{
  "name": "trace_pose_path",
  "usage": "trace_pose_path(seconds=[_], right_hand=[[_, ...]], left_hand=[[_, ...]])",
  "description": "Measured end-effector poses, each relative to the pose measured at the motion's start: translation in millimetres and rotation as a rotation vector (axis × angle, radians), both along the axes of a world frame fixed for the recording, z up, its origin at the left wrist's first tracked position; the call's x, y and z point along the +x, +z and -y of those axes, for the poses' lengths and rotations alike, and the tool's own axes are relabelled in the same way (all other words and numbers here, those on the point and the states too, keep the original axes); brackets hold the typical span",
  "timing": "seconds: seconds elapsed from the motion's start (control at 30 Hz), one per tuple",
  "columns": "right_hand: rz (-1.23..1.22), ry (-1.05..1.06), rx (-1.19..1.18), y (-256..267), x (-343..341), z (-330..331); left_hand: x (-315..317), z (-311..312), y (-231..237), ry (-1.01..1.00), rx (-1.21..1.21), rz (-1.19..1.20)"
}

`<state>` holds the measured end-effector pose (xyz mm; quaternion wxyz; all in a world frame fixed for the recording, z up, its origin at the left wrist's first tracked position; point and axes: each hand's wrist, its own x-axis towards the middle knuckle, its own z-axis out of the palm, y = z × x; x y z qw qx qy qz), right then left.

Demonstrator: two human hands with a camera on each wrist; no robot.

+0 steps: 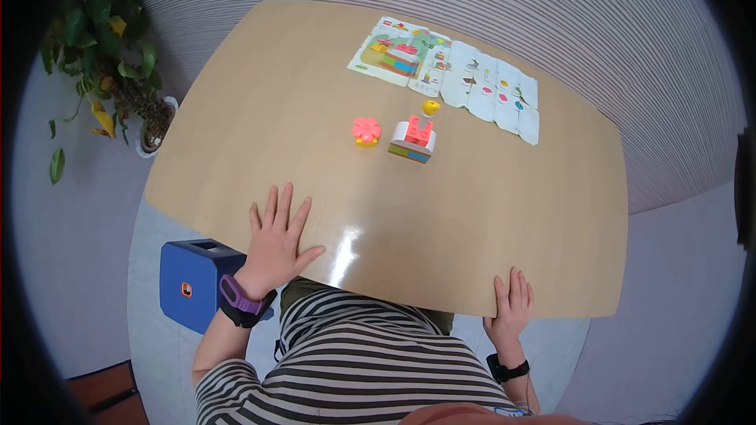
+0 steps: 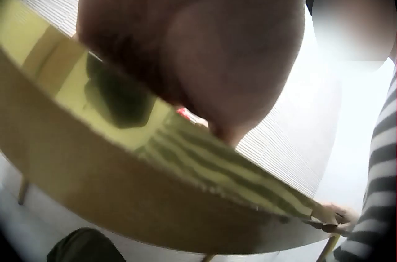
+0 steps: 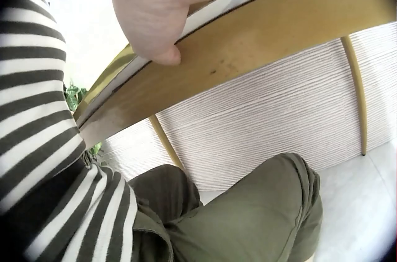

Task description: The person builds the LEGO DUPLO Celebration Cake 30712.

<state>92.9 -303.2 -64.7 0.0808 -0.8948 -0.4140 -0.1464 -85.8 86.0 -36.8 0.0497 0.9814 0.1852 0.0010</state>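
Observation:
My left hand (image 1: 276, 248) lies flat on the wooden table (image 1: 504, 212) near its front left edge, fingers spread and holding nothing. In the left wrist view the heel of that hand (image 2: 192, 45) fills the upper middle. At the front right edge my right hand (image 1: 512, 308) rests with straight fingers on the tabletop; its thumb (image 3: 162, 54) hangs over the edge in the right wrist view. Beyond both hands stand a pink flower block on a yellow base (image 1: 366, 131) and a small stack of toy bricks (image 1: 413, 142), with pink on white above green and blue.
A small yellow piece (image 1: 431, 107) sits just behind the stack. Farther back lies a creased, unfolded instruction sheet (image 1: 488, 90) with pictures of bricks. A blue stool (image 1: 189, 283) stands on the floor at the left, and a potted plant (image 1: 118, 55) is beyond the table's left side.

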Motion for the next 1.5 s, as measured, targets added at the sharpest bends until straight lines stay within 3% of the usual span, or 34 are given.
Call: trace_pose_path(seconds=[0.43,1.5], right_hand=[[0.012,0.008,0.005,-2.5,1.8,1.5],[0.045,-0.005,0.057,-2.2,5.8,-2.1]], left_hand=[[-0.6,3.8,-4.7,0.063,-0.04,0.205],[5.9,6.8,-4.0,0.047,-0.026,0.123]])
